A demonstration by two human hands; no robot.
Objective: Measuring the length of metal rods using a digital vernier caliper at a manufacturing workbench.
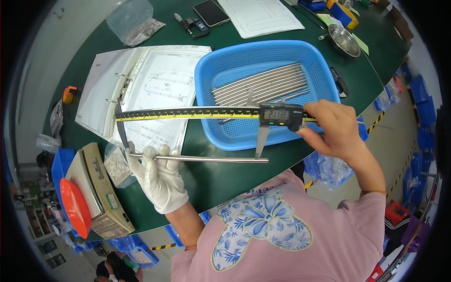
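My left hand (159, 176), in a white glove, pinches a thin steel rod (211, 160) near its left end and holds it level above the green table (221, 181). My bare right hand (331, 127) grips the sliding head of a long digital caliper (206, 113). The caliper's yellow and black beam runs level above the rod. Its fixed jaw meets the rod's left end and its sliding jaw meets the right end. Behind them, a blue plastic basket (206, 75) holds several more steel rods (260, 84).
An open ring binder (141, 89) with drawings lies left of the basket. A weighing scale (101, 192) with an orange dish (75, 207) stands at the near left. Further back lie a bag of small parts (134, 23), a phone (211, 12), a drawing sheet (260, 16) and a metal bowl (344, 40).
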